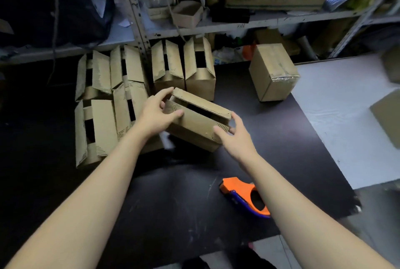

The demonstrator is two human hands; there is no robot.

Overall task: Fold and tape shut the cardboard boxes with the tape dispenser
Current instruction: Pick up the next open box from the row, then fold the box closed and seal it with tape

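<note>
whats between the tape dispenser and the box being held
In the head view, only bare black mat lies between the tape dispenser and the box; the right hand has its forearm running just beside that stretch.

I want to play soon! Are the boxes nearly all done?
Not nearly. A taped box on the right looks finished. The left hand and right hand grip an open-flapped box, with the tape dispenser lying untouched nearby. The open boxes at the left and back all wait for folding and taping.
</note>
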